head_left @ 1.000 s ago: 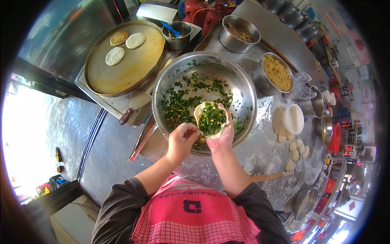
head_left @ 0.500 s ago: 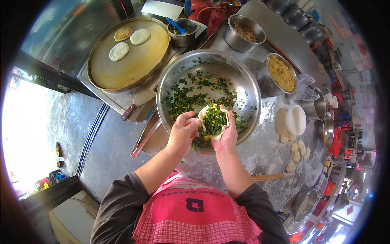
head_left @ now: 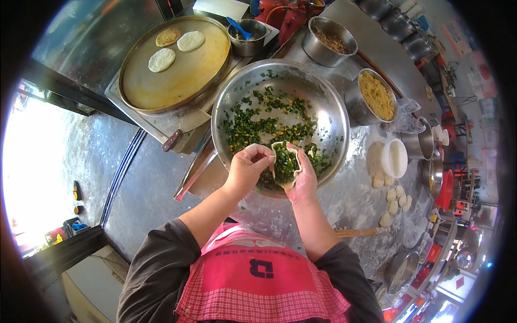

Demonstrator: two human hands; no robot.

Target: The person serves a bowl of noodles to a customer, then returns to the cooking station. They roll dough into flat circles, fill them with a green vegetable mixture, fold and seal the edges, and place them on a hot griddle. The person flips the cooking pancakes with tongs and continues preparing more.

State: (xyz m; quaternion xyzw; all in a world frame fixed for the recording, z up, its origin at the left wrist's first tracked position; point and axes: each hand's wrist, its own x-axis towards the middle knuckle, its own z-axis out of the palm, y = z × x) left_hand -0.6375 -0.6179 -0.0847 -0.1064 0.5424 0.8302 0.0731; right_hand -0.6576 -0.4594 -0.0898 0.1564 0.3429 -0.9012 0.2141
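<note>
Golden-brown and oiled, the round flat metal griddle (head_left: 175, 64) sits far left with three pale flatbreads (head_left: 176, 42) on its far edge. Right of it, the large stainless steel mixing bowl (head_left: 328, 102) holds chopped green herbs with yellow bits (head_left: 264, 126).

Over the bowl's near rim the left hand (head_left: 249, 168) pinches, thumb and fingertips closed on the left edge of the pale dough wrapper filled with green herbs (head_left: 285, 164). The wrapper lies just right of that hand, cupped from beneath in the half-closed right hand (head_left: 304, 180), its open mouth facing up and its long axis running near to far. The left hand is the one working the rim.

Further right, a steel pot of yellow filling (head_left: 375, 96), a white bowl (head_left: 396, 158) and small dough lumps (head_left: 396, 196) rest on the floured metal counter (head_left: 344, 207).
</note>
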